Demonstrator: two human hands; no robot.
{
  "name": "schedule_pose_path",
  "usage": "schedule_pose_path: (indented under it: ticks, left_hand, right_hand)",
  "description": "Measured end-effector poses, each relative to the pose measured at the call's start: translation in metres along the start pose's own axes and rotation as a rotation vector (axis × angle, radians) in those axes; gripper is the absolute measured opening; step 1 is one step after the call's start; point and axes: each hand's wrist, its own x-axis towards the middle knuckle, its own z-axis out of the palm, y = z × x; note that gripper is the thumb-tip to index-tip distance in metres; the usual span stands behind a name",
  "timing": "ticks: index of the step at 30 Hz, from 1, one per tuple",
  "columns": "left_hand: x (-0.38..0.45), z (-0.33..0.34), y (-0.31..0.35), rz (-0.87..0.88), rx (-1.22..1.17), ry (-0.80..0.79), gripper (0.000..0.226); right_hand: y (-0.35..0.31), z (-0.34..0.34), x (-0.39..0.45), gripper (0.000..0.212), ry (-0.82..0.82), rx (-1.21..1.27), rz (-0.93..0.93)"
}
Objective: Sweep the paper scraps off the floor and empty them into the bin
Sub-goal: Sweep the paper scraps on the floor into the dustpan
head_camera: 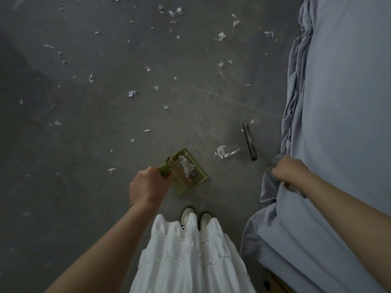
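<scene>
A dark grey tiled floor (105,115) fills most of the view, with a bed covered in a blue-grey sheet (342,102) running down the right side, its fabric bunched in folds along the edge. White paper scraps (132,93) lie scattered widely across the floor, thickest toward the top of the view, and a larger crumpled clump (224,152) sits between the dustpan and the broom head.

The left hand (148,185) has its grip curled tight round the handle of a green dustpan (191,173), which rests on the floor just ahead of the person's feet. Several scraps already lie inside the pan.

The right hand (291,170) is closed round the thin handle of a broom, close against the draped edge of the sheet. The dark broom head (249,140) lies on the floor near the bed, just to the right of the crumpled clump and apart from it.

At the bottom, a white ruffled skirt (186,256) hangs over two pale shoes (187,214) standing side by side.
</scene>
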Motion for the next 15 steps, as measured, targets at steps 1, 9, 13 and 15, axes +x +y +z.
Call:
schedule_pose_path:
  ticks: [1,9,13,15]
  left_hand:
    - [0.002,0.0,0.0,0.002,0.003,0.0,0.051]
    - [0.008,0.006,0.009,0.026,0.011,-0.01,0.052]
    - [0.011,0.004,0.018,0.035,0.008,-0.022,0.048]
    - [0.013,0.002,0.021,0.035,0.007,-0.022,0.047]
  right_hand:
    - [-0.001,0.004,0.001,0.015,0.012,-0.068,0.007]
    - [-0.032,0.03,-0.016,0.021,-0.105,-0.22,-0.082]
    - [-0.05,0.033,-0.039,0.021,-0.135,-0.18,-0.13]
    - [-0.055,0.031,-0.047,0.021,-0.156,-0.185,-0.161]
